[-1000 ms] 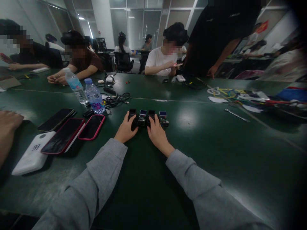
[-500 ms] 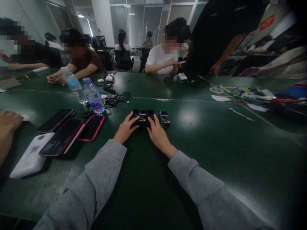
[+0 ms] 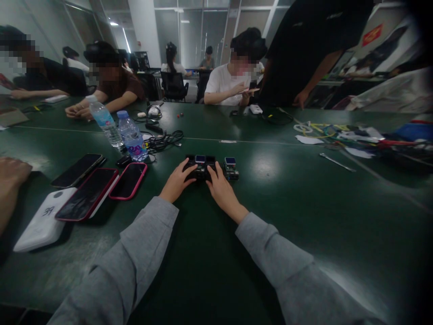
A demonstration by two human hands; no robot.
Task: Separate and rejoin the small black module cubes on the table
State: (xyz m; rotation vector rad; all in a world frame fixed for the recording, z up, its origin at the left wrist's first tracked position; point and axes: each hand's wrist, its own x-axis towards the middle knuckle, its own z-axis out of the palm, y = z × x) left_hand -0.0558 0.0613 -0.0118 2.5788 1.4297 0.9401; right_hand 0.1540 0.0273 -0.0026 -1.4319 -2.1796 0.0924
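A small black electronic device with a little lit screen (image 3: pixel 200 159) lies on the dark green table between my two hands. My left hand (image 3: pixel 176 181) grips its left end, thumb in front and fingers over the top. At the right end, my right hand (image 3: pixel 220 188) has its fingers on the device in the same way. Just right of my right fingers sits a small circuit board module with its own screen (image 3: pixel 230 161), apart from both hands. My fingers and palms hide part of the black device.
Left of my arms lie several phones, one in a pink case (image 3: pixel 129 181), and a white power bank (image 3: pixel 45 221). Behind them stand two water bottles (image 3: pixel 131 137) beside black cables (image 3: pixel 165 141). A wrench (image 3: pixel 337 162) and a cable heap (image 3: pixel 355 135) lie right. Co-workers sit across the table.
The view has shifted very slightly. Both hands keep their hold on the black device, which stays in place on the table.
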